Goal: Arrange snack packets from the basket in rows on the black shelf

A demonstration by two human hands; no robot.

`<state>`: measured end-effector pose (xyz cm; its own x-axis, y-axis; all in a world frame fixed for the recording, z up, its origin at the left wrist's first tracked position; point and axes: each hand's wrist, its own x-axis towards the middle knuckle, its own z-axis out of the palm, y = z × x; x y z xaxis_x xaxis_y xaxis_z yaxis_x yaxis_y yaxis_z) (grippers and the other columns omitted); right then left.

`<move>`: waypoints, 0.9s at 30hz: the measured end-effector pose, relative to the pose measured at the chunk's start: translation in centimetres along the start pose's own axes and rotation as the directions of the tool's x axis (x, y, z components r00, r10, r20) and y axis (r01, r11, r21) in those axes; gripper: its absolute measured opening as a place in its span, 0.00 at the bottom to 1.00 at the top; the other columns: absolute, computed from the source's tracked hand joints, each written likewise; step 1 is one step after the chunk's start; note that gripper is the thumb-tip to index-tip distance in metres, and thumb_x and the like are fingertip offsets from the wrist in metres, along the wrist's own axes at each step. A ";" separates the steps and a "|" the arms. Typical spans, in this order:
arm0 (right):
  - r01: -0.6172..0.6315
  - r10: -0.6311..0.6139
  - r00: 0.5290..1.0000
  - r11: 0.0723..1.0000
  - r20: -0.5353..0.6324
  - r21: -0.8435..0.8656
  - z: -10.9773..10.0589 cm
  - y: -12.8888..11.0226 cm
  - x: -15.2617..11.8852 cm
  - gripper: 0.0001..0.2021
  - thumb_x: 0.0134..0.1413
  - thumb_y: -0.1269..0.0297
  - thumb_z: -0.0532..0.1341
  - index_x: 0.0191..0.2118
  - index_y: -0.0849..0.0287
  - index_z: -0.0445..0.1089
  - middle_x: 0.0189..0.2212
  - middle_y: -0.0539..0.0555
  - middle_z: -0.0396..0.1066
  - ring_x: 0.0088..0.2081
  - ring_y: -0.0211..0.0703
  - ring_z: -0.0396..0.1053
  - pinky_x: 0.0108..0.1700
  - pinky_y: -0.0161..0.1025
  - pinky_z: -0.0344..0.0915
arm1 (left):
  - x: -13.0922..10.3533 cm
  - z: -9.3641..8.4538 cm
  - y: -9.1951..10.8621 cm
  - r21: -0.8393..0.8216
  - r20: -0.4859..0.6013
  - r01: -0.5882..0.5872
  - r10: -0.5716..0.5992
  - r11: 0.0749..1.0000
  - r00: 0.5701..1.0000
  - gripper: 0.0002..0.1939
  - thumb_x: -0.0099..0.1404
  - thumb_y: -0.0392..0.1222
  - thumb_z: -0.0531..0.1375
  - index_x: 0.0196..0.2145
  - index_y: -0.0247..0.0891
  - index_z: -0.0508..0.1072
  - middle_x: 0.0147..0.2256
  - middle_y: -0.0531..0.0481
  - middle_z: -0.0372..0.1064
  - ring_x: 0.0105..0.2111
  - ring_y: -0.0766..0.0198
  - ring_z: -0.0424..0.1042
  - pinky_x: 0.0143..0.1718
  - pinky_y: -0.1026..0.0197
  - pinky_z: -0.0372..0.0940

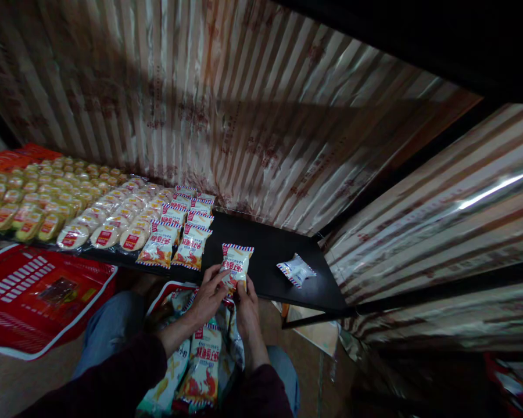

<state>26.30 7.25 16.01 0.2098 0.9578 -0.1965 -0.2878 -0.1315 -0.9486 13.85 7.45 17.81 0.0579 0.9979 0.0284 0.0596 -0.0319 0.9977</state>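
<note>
You are clasping the snack packet (239, 260) between left hand (209, 295) and right hand (247, 307) (neither nearer), its long axis running near to far, right of the packet rows (192, 247).

Dim light falls on glossy, brown-striped plastic sheeting (226, 116) hung behind and to the right of a black shelf board (265, 255), with a dark corner post (401, 168), a black upper shelf (418, 40) overhead and a shadowy brownish floor (307, 371) below.
</note>
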 end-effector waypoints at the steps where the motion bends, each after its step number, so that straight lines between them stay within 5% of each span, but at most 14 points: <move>1: -0.020 0.020 1.000 0.999 0.000 0.033 0.1 0.1 0.4 0.31 0.48 0.52 0.63 0.57 0.55 0.61 0.45 0.56 0.74 0.39 0.45 0.73 0.40 0.40 0.69 | 0.3 0.1 0.0 0.039 0.009 -0.014 0.014 0.999 1.000 0.21 0.60 0.38 0.54 0.51 0.43 0.71 0.57 0.47 0.54 0.59 0.58 0.56 0.61 0.55 0.52; 17: -0.019 0.026 0.995 0.997 -0.093 0.078 1.9 1.4 7.9 0.30 0.41 0.52 0.65 0.52 0.57 0.66 0.38 0.53 0.76 0.37 0.44 0.73 0.39 0.38 0.69 | 6.0 0.6 -1.7 0.445 -0.056 -0.125 0.167 0.887 0.984 0.23 0.61 0.34 0.50 0.54 0.37 0.67 0.60 0.42 0.55 0.59 0.58 0.58 0.61 0.52 0.54; 27: 0.079 -0.072 0.994 0.994 -0.087 0.074 3.4 2.4 14.0 0.26 0.42 0.52 0.63 0.47 0.59 0.69 0.36 0.55 0.77 0.35 0.43 0.74 0.40 0.39 0.69 | 10.3 1.3 -1.1 0.638 -0.045 -0.044 0.094 0.769 0.995 0.24 0.64 0.36 0.49 0.57 0.30 0.64 0.63 0.37 0.51 0.62 0.53 0.53 0.62 0.50 0.51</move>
<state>25.35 21.21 11.88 0.3104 0.9390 -0.1482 -0.3387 -0.0364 -0.9402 15.67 17.65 16.95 0.0187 0.9920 0.1245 0.6789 -0.1040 0.7268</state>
